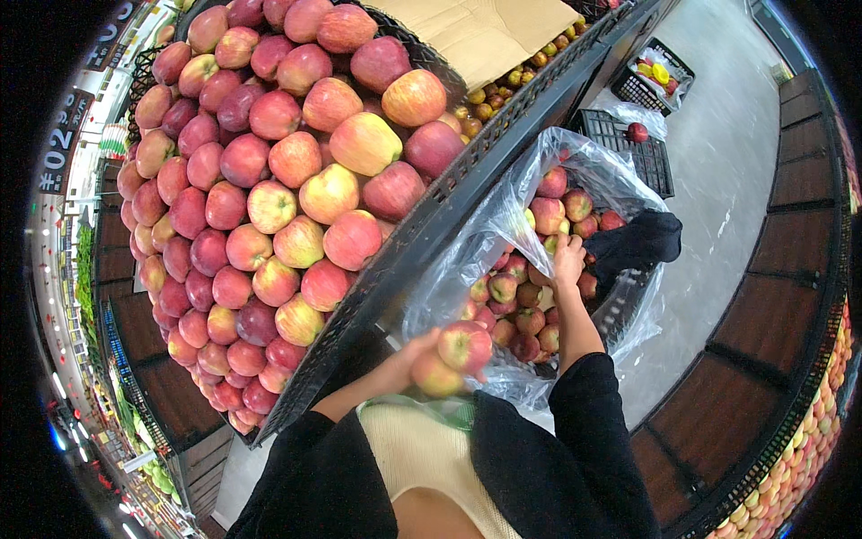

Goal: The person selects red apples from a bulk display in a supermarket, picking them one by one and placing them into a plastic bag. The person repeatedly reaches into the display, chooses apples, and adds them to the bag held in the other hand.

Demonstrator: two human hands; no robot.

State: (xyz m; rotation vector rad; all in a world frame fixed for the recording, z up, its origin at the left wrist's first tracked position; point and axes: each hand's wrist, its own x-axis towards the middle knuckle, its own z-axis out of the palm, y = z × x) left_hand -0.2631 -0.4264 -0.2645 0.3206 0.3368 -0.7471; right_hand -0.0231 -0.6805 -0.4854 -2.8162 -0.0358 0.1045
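My left hand (395,366) is closed around two red-yellow apples (465,347), held in front of my body and slightly blurred. A large clear plastic bag (458,242) stands open beside the display, with many apples (505,287) inside. My right hand (567,260) reaches into it, fingers curled down among the fruit; what they grip is partly hidden. Over the bag's right side lies a black cloth (633,242). To the left rises a big heap of red and yellow apples (269,207).
A dark display edge (431,216) runs between heap and bag. Beyond the bag, a black crate (642,157) bears one apple, and another crate (642,92) holds fruit. Brown cardboard (476,36) lies at the far top. Dark shelving (718,404) curves along the right.
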